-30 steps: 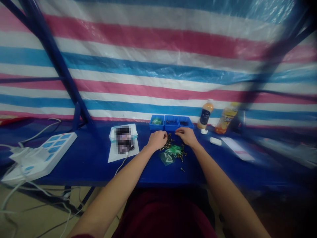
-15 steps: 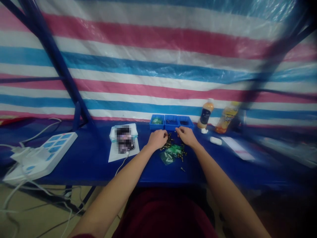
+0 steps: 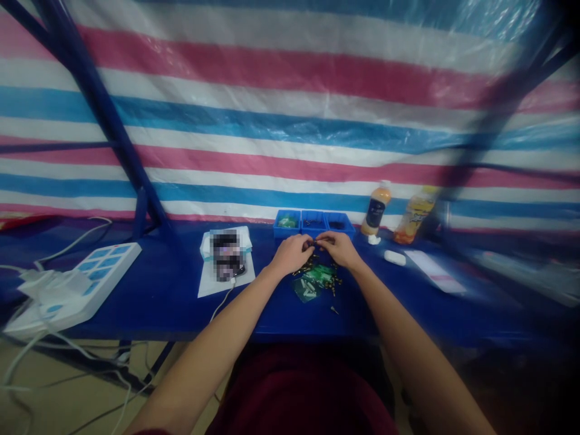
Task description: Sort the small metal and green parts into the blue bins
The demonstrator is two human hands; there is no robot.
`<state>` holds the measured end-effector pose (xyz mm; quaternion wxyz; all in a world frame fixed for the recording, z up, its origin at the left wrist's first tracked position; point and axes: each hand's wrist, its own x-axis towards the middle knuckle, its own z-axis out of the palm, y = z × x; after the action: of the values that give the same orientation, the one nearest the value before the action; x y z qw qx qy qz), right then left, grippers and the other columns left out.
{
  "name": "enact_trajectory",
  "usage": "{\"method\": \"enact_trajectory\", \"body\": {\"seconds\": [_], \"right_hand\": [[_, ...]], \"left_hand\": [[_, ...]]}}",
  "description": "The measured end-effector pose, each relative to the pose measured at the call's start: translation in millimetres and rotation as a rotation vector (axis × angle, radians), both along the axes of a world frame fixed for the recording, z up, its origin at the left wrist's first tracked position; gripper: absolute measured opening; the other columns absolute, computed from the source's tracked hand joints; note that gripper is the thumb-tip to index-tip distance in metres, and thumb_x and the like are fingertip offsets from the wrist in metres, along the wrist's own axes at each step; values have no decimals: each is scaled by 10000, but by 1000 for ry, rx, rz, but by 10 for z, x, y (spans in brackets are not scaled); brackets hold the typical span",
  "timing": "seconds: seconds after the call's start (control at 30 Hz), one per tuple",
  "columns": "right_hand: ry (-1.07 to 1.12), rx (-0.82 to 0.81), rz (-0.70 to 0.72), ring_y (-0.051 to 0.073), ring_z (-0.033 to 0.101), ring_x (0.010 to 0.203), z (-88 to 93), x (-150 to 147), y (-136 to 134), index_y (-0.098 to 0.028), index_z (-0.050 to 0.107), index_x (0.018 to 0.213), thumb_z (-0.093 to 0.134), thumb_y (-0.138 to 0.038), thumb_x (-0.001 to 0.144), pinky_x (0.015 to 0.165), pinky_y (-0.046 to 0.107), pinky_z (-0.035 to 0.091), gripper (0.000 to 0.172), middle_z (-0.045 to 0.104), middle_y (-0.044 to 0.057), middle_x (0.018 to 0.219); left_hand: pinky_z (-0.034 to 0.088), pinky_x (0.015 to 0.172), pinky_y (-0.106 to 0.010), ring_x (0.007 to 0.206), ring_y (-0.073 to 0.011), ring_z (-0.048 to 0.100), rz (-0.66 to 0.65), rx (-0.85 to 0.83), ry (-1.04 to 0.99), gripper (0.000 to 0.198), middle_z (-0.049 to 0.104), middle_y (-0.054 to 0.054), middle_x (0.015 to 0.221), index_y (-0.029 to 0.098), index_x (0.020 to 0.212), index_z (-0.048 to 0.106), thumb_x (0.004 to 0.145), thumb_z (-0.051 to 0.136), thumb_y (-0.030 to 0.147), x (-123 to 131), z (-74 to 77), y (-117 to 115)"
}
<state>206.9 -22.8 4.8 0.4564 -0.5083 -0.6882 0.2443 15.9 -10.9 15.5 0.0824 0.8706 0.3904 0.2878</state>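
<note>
My left hand [image 3: 294, 254] and my right hand [image 3: 336, 248] meet fingertip to fingertip just in front of three blue bins. The fingers of both are pinched together, and whatever lies between them is too small to make out. Beneath and between the hands spreads a pile of small brass-coloured metal parts [image 3: 338, 281]. A green plastic bag [image 3: 322, 275] lies among them, and nearer me is a clear bag of small white pieces [image 3: 306, 290]. The left bin [image 3: 287, 232] has greenish contents; the middle bin [image 3: 312, 233] and right bin [image 3: 348, 232] hold small dark parts.
A single small screw-like part [image 3: 334, 310] lies near the front edge. Two drink bottles [image 3: 377, 211], a white case [image 3: 394, 258] and a paper strip [image 3: 435, 272] are on the right. Leftward are a white sheet [image 3: 208, 284] under a blurred-out item and a power strip [image 3: 104, 272] with cables.
My right hand has moved left, and its fingertips now meet those of my left hand. The left hand has shifted slightly towards it. The bins and pile look the same.
</note>
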Motion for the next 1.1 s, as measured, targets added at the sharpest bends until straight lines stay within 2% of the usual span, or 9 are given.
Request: {"method": "enact_trajectory", "body": {"seconds": [0.1,0.23,0.33,0.43,0.63,0.83,1.1], "right_hand": [[80,-28,54,177,678,713,4,-24,-4,-173,674,931,636,-366,804,742,310,533,234,726,52,830],[85,-42,86,163,648,681,23,-47,-27,-169,653,915,610,-433,827,702,294,521,281,710,44,805],[33,-29,69,158,620,653,46,-54,-49,-170,651,849,579,-486,849,661,278,495,324,683,27,735],[-13,-21,29,152,592,621,62,-58,-62,-176,623,751,539,-530,872,632,267,465,384,642,9,653],[-57,-8,-6,141,556,592,74,-63,-66,-185,577,659,496,-545,899,609,254,428,441,616,2,618],[-97,-9,-14,142,546,596,60,-60,-55,-187,576,654,482,-546,903,605,255,412,448,611,2,613],[-44,-15,21,146,571,603,37,-52,-54,-182,596,720,515,-533,889,604,256,425,398,611,-1,631]], "left_hand": [[462,740,-292,863,-200,624,-38,18,-19,211,681,-43,925,216,1043,666,903,563,337,3,23,-18],[447,717,-295,836,-201,613,-42,33,-19,225,666,-47,874,200,924,670,927,534,379,6,45,-26],[445,724,-301,834,-199,610,-25,38,-26,263,657,-50,857,193,887,667,950,497,384,15,58,-35],[453,754,-305,856,-197,610,-17,33,-58,259,664,-55,891,190,933,675,954,492,372,23,70,-52],[463,771,-302,842,-183,603,-67,38,-124,247,667,-48,901,197,944,679,955,495,362,24,70,-58],[459,743,-298,811,-181,605,-75,48,-109,258,657,-46,858,193,892,675,958,493,363,24,48,-45],[450,724,-293,809,-183,601,-49,38,-102,240,664,-47,864,193,891,661,948,507,368,27,35,-32]]}}
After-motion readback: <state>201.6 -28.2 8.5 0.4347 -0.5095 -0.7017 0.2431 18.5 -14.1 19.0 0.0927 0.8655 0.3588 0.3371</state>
